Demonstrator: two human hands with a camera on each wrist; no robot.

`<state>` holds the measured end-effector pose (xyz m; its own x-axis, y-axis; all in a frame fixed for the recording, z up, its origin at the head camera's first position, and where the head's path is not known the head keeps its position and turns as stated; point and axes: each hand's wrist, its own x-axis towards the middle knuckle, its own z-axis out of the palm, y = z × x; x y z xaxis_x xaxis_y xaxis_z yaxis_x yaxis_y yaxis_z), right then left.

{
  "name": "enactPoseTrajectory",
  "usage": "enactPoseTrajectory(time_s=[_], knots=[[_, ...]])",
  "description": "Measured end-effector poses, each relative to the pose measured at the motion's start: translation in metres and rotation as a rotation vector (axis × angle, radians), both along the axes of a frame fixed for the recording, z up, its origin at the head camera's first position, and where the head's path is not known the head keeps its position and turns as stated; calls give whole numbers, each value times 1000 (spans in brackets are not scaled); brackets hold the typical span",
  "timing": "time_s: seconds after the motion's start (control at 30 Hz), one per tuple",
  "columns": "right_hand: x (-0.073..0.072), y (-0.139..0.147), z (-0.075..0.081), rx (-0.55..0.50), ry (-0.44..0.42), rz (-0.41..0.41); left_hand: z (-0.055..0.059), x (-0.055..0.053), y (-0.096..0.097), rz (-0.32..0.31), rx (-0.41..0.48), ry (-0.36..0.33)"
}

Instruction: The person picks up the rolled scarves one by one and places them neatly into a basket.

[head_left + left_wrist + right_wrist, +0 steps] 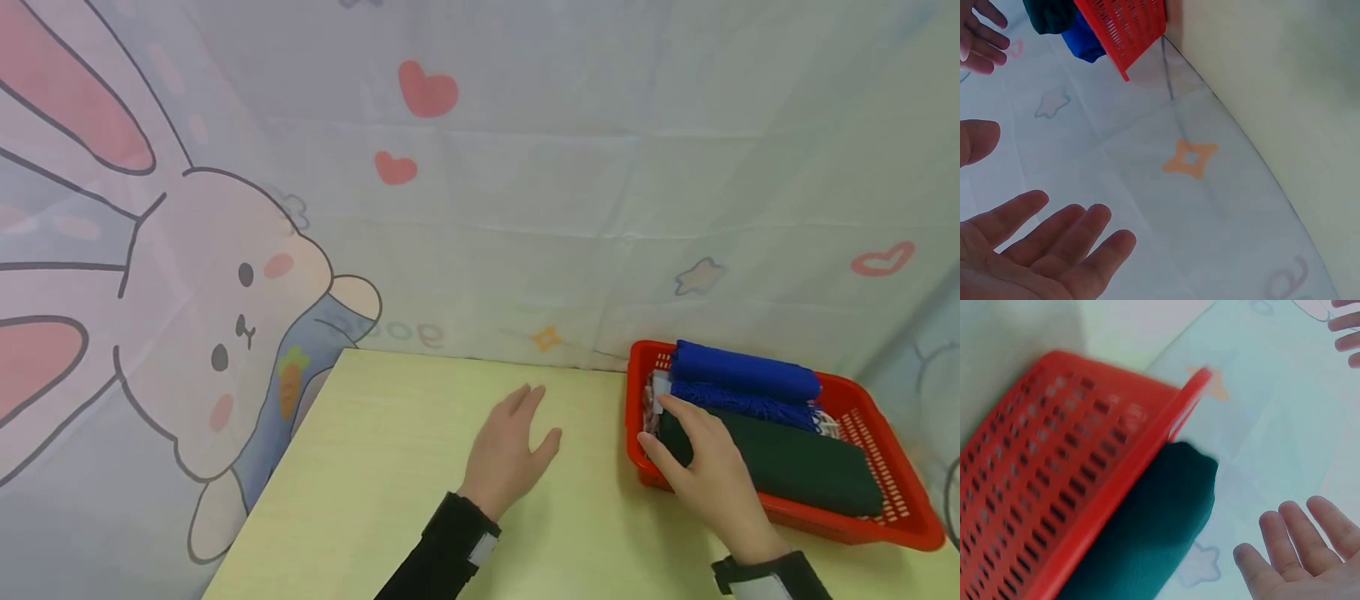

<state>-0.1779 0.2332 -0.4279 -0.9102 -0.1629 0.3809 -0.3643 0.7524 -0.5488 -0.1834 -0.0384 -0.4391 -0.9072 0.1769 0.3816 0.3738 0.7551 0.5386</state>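
At the right of the table stands a red plastic basket (911, 521) with slotted walls. In it lie a dark green folded or rolled cloth (810, 467) and, behind that, a bright blue one (742, 372) with a fringed part. My right hand (708, 467) is over the basket's near left side, overlapping the green cloth in the head view. Its fingers (1300, 540) look spread and hold nothing in the right wrist view. Over the table's middle, left of the basket, my left hand (506, 454) has its fingers apart and nothing in its grasp.
The pale yellow table (360, 467) meets a hanging cloth backdrop (525, 250) printed with a rabbit and hearts. Inside the basket's left end is a small brown and white patterned item (649, 408). A dark curved thing (951, 500) shows at the right edge.
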Motion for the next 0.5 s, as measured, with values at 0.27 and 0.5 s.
enactPoseTrajectory(time_s=[0.27,0.5], knots=[[8,-24,-13,-62,72,-25,-16,12,-4,45,-23,49],[17,-39,-21,-36,51,-38,-26,19,-8,74,-65,129]])
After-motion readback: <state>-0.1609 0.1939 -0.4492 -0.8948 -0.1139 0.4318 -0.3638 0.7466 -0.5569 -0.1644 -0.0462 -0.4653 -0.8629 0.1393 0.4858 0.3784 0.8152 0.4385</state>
